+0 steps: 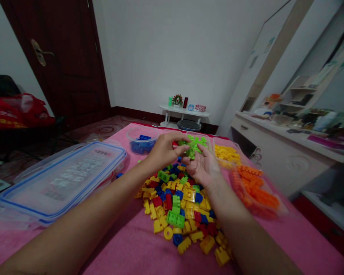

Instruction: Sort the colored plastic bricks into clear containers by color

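Observation:
My left hand (169,147) and my right hand (203,165) meet above a mixed heap of building blocks (174,198) in yellow, red, blue and green. Between their fingers is a light green building block (191,152), pinched from both sides; whether there is more than one is hard to make out. Just behind the hands, a clear container (209,143) holds more light green pieces, partly hidden by my fingers. Blue blocks (142,145) fill a round clear tub (129,134) to the left of my left hand.
Yellow pieces (226,154) and orange pieces (253,187) sit in clear containers on the right. Clear lids with blue rims (65,179) lie stacked at left on the pink cloth (114,236). Beyond stand a white side table (186,111) and a dresser (275,152).

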